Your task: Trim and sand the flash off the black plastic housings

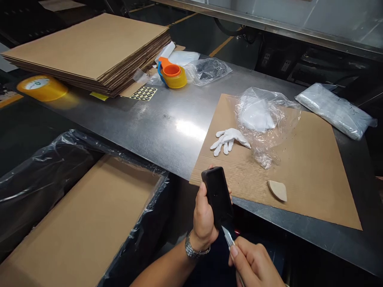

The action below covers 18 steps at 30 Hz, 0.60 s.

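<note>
Your left hand (205, 219) is wrapped around a black case (220, 195), with the thumb along one long side and fingertips showing at the other. The case is held up at the near edge of the desk (143, 127), tilted, its hollow side facing you. Your right hand (257, 259) grips a cutter knife (229, 238), the bare blade pointing up at the lower end of the case; that end is dark, so you can't be sure whether the tip touches it.

The case looks light and stiff, probably plastic, and its smooth walls may slide a little against bare skin. It should take a firm squeeze without bending, though the blade could easily scratch its rim. Your best hold is across the long outer walls toward the upper end, palm behind, thumb away from the blade. The knife seems slim and light; hold it by the handle.

Beyond, a cardboard sheet (317, 167) carries a white glove (229, 139), a clear bag (269, 113) and a tan wedge (278, 190).
</note>
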Each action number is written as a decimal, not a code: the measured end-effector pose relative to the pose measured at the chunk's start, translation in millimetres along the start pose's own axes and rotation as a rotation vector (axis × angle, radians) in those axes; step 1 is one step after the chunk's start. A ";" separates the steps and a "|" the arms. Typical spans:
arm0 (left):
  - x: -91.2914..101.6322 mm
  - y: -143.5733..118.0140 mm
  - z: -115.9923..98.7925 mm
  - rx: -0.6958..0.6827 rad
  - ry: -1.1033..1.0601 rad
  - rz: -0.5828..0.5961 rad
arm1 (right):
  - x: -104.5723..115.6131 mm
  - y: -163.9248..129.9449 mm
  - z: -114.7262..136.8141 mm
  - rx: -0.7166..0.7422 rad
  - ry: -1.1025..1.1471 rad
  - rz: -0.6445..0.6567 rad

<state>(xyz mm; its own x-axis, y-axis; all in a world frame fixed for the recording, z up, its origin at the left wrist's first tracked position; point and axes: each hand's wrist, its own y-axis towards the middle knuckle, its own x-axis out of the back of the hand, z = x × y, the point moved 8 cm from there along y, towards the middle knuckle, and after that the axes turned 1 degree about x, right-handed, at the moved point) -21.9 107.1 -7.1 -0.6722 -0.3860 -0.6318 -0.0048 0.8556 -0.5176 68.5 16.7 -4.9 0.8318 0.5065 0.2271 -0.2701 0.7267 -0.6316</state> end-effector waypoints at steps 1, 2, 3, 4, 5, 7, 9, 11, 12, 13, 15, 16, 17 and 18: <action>-0.1 -0.2 0.0 -0.001 0.002 0.000 | -0.8 0.7 1.7 0.001 0.022 0.017; -0.2 -0.3 -0.1 -0.003 0.005 -0.001 | -1.3 1.2 3.1 0.002 0.043 0.029; -0.3 -0.5 -0.3 -0.006 0.008 -0.001 | -1.6 1.6 4.1 0.002 0.060 0.036; -0.3 -0.7 -0.9 -0.014 0.012 -0.002 | -1.8 1.9 5.0 0.004 0.071 0.039; 0.0 -0.8 -1.6 -0.027 0.016 -0.003 | -1.8 2.1 5.7 0.009 0.075 0.039; 0.7 -0.9 -2.6 -0.049 0.028 -0.003 | -1.9 2.3 6.2 0.017 0.079 0.037; 1.7 -0.7 -3.4 -0.071 0.046 -0.003 | -3.1 2.7 5.1 0.015 0.096 0.045; 2.3 -0.7 -5.0 -0.101 0.065 -0.001 | -5.5 3.2 3.7 0.015 0.119 0.063; 2.5 -0.7 -5.6 -0.112 0.069 -0.002 | -6.8 3.5 3.1 0.017 0.128 0.074; 2.8 -0.8 -5.9 -0.117 0.066 -0.005 | -7.9 3.9 2.4 0.020 0.135 0.081; 4.3 -0.9 -5.0 -0.108 0.046 -0.023 | -9.2 4.8 0.4 0.020 0.147 0.083; 5.2 -1.0 -4.1 -0.099 0.029 -0.034 | -9.6 5.1 -0.7 0.018 0.152 0.081; 5.8 -0.9 -3.3 -0.092 0.009 -0.041 | -10.1 5.2 -2.0 0.017 0.156 0.078; 6.1 -0.8 -2.6 -0.086 -0.013 -0.042 | -11.2 5.0 -3.1 0.016 0.157 0.081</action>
<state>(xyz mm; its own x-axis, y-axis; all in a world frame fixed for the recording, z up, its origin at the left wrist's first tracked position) -27.9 104.9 -9.0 -0.6603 -0.4260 -0.6185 -0.0965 0.8648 -0.4927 59.3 13.2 -12.9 0.8723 0.4857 0.0569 -0.3456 0.6946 -0.6310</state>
